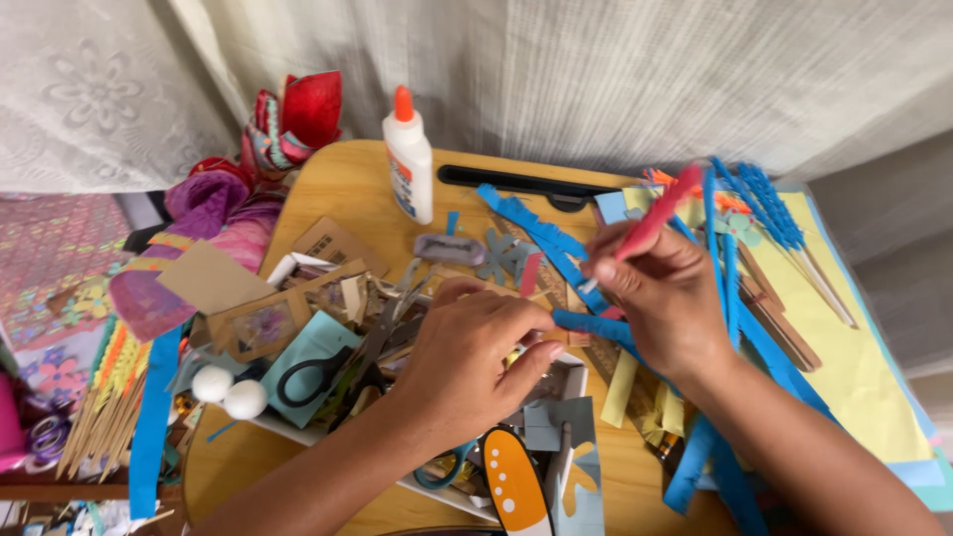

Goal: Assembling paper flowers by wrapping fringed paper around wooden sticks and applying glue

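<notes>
Over the cluttered wooden lap desk (328, 189), the right hand (663, 298) grips a red pen-like tool (650, 220) above a blue paper strip (596, 326). The left hand (475, 359), fingers curled, pins that strip's end beside the scissors (333, 369). The work looks mid-step; next calls for steady pressure.

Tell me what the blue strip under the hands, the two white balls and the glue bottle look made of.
Blue strip: likely matte craft paper, thin with a cut fringed edge.
White balls: probably foam, matte and slightly grainy.
Glue bottle: seemingly smooth white plastic with an orange cap.

Glue bottle (408, 154) upright at table's (338, 184) far edge. Black scissors (316, 374) and two white balls (229, 391) lie among paper scraps.
</notes>
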